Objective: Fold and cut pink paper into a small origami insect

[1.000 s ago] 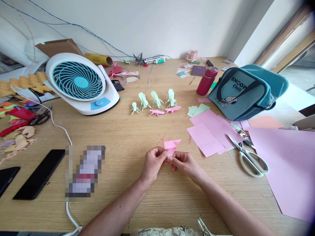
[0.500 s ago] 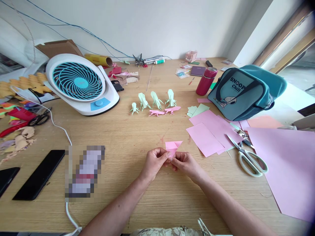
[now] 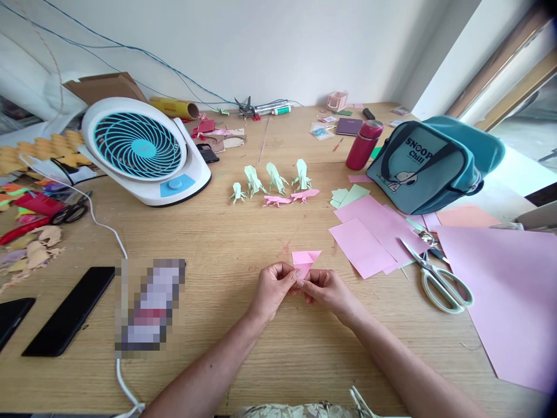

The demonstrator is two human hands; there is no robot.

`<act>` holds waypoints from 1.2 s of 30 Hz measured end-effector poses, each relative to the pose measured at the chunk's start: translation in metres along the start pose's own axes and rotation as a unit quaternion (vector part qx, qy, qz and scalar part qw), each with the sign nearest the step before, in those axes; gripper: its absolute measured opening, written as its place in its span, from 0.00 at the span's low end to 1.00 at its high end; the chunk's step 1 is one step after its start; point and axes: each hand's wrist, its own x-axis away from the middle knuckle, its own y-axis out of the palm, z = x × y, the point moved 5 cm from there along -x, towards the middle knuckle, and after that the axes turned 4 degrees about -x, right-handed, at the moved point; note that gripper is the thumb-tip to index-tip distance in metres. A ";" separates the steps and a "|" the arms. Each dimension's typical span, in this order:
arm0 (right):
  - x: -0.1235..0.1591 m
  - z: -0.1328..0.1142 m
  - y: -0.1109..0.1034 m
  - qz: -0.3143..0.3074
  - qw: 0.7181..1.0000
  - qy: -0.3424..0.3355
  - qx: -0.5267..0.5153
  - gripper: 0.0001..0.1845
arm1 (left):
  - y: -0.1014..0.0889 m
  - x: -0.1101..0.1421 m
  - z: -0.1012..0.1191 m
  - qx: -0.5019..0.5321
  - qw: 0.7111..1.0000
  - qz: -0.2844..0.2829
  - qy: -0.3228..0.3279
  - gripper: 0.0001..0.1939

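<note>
In front of the person, near the middle of the desk (image 3: 195,244), a folded pink paper (image 3: 305,261) is between the left hand (image 3: 274,287) and the right hand (image 3: 329,290); the grip of each hand is closed, thumb against fingers, pinching the lower part of this paper. Among the containers, a teal bag (image 3: 429,168) leans at the right, and its inside does not show. Beside it stands a red vacuum flask (image 3: 364,146) with its lid on, so its content I cannot tell. At the far edge is a small pink basket (image 3: 337,101), also too distant for seeing what it holds. On the bag one can read "SNOOP" and "Chill", above a white cartoon dog. The fan (image 3: 143,148) carries a mark on its hub, too faint to read.
</note>
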 end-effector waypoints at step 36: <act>0.000 0.005 0.003 0.022 0.998 -0.042 0.032 0.18 | -0.004 -0.001 0.009 0.004 0.999 -0.026 0.038 0.21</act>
